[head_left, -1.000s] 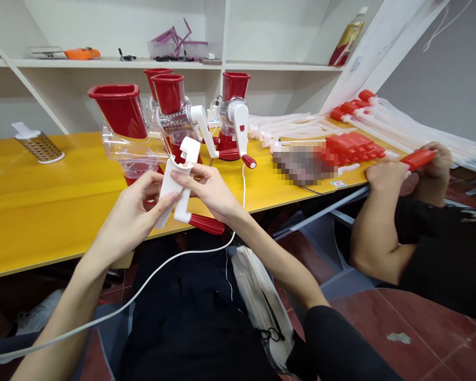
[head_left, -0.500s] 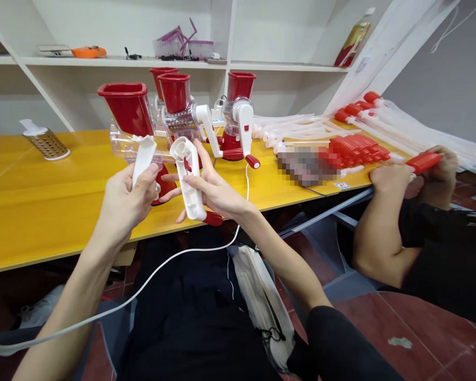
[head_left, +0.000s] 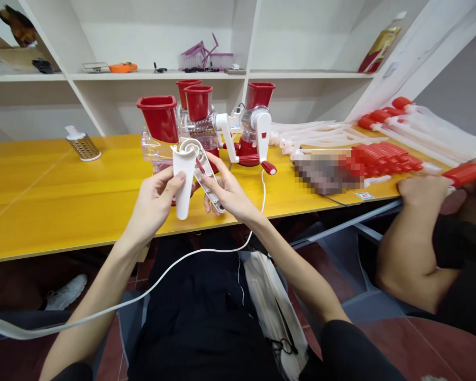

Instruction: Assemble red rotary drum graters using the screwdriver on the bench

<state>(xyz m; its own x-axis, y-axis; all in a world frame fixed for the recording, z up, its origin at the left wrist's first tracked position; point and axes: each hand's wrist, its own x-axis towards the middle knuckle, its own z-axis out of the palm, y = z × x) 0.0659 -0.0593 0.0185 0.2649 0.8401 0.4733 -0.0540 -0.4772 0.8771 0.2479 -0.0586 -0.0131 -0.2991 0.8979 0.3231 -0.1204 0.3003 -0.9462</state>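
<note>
My left hand (head_left: 154, 198) is closed on a smooth white crank-handle cover (head_left: 183, 185), thumb on its face, narrow end down. In my right hand (head_left: 228, 190) is the hollow white crank handle (head_left: 208, 185), its ribbed inside facing me and a small red piece (head_left: 200, 165) showing in it. The cover's curved top lies against or just in front of the handle's round end; whether they touch I cannot tell. Just behind both hands stands a rotary grater with a red hopper (head_left: 158, 119) and a clear body, its base partly hidden.
More red-and-white rotary graters (head_left: 257, 127) stand behind my hands. A metal grater drum (head_left: 83, 145) sits on the left of the yellow table (head_left: 43, 201). Red parts (head_left: 381, 159) and pale tubes lie right, near a co-worker's hand (head_left: 424, 193). A white cable (head_left: 174, 259) crosses my lap.
The two white pieces have come together, with the cover now upright in front of the handle's edge. The handle has tilted and turned. The whole view has shifted left.
</note>
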